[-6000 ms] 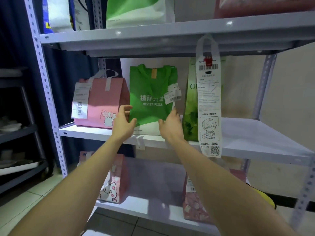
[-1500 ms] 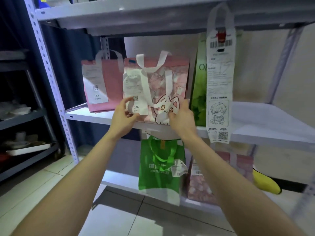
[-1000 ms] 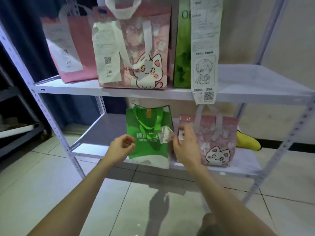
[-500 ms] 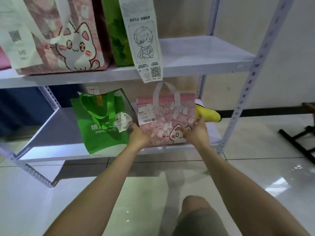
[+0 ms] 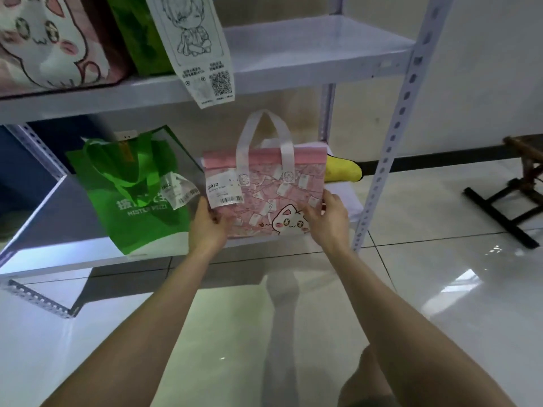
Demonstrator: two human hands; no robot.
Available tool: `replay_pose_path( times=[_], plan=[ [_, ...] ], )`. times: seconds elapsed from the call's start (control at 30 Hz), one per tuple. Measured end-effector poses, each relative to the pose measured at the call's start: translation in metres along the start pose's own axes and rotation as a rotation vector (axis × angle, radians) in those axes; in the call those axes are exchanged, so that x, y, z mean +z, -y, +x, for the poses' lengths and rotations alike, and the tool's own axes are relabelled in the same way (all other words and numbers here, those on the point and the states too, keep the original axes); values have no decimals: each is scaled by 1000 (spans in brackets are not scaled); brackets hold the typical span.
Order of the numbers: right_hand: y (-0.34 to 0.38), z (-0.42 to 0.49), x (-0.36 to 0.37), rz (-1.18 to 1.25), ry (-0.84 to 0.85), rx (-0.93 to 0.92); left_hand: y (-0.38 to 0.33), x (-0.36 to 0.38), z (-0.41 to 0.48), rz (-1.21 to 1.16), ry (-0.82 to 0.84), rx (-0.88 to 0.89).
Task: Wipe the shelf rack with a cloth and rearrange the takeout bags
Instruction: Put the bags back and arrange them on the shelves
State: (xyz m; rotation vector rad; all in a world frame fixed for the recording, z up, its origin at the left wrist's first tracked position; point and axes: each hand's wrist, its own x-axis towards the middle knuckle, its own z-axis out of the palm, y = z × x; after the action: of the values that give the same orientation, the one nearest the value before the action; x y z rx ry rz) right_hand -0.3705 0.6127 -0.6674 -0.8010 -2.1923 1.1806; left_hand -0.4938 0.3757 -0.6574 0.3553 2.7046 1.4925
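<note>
A pink cat-print takeout bag (image 5: 273,186) with white handles stands on the bottom shelf (image 5: 53,257) of the grey rack. My left hand (image 5: 205,227) grips its lower left edge and my right hand (image 5: 329,221) grips its lower right edge. To its left a green pizza bag (image 5: 132,207) leans tilted on the same shelf, a receipt hanging from it. Behind the pink bag lies a yellow cloth (image 5: 342,171), partly hidden.
On the shelf above (image 5: 293,69) stand another pink cat bag (image 5: 50,45) and a green bag (image 5: 144,39); a long white receipt (image 5: 199,51) hangs over its edge. A rack post (image 5: 390,142) rises at right. A dark stool (image 5: 517,183) stands on the tiled floor.
The view dropped from the middle shelf to the bottom one. My hands left the upper pink bag, passed the green bag and took hold of the lower pink bag.
</note>
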Motion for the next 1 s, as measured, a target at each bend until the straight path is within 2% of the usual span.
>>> replay_pose_path(
  times=[0.23, 0.4, 0.57, 0.7, 0.9, 1.0],
  plan=[
    [-18, -46, -19, 41, -123, -58, -1, 2, -16, 49, -1, 147],
    [-28, -77, -49, 40, -251, 28, -8, 10, -50, 35, 86, 288],
    [5, -98, -76, -57, -288, 22, -9, -20, -64, 18, 188, 282],
    [35, -112, -78, -177, -329, -111, -5, -66, -73, -115, 326, 221],
    [105, -148, -51, -246, -359, -381, 4, -164, -88, -153, 379, 169],
    [136, -167, -26, -215, -355, -485, 13, -213, -85, -161, 336, 115]
  ],
)
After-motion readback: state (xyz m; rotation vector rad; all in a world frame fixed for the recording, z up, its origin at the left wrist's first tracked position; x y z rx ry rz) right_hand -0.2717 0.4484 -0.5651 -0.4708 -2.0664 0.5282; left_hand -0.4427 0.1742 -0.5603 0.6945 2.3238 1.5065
